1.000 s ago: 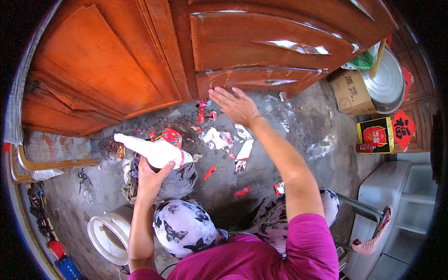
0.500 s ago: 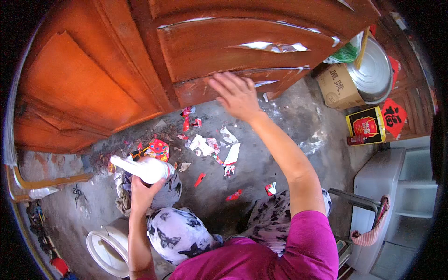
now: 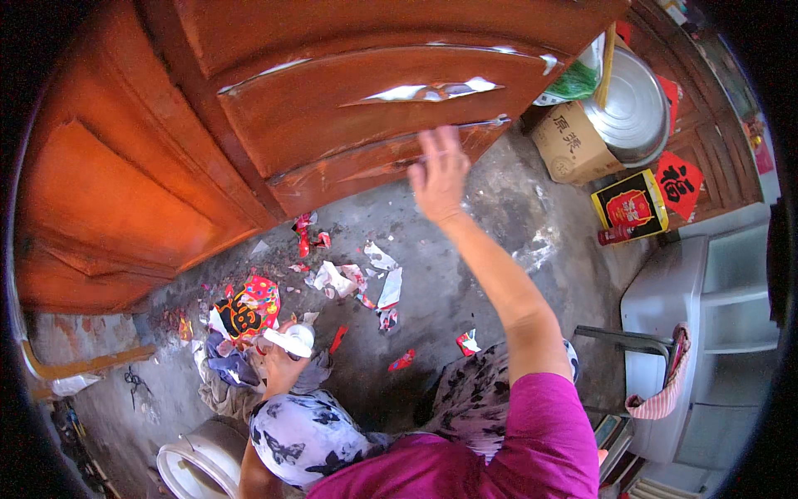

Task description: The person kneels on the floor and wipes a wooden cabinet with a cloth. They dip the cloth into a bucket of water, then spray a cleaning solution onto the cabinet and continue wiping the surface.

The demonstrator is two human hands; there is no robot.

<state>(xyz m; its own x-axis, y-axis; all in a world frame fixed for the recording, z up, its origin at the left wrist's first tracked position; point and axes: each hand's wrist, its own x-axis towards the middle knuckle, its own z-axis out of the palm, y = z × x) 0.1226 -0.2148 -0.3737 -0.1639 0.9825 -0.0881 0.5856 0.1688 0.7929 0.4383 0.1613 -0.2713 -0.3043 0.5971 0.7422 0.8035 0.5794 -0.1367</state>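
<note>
My right hand [image 3: 442, 176] is at the lower panel of the reddish-brown wooden door [image 3: 332, 108], fingers stretched and slightly blurred. Nothing shows in it; whether the fingertips touch the wood I cannot tell. White patches run along the panel's mouldings. Low beside my left knee, my left hand [image 3: 281, 371] is closed round a white bottle [image 3: 293, 339]; knee and bottle partly hide that hand. A red and black paper decoration [image 3: 249, 309] and crumpled grey cloth [image 3: 229, 395] lie near it.
Torn red and white paper scraps [image 3: 337, 279] litter the concrete floor. A white bucket [image 3: 195, 461] stands at my left. On the right are a cardboard box [image 3: 573, 145], a large metal pot [image 3: 632, 108], a black and yellow bag [image 3: 629, 206] and a grey-white cabinet [image 3: 665, 308].
My right hand has moved right along the door's lower panel. My left hand has lowered the bottle towards my knee. The whole view has shifted slightly.
</note>
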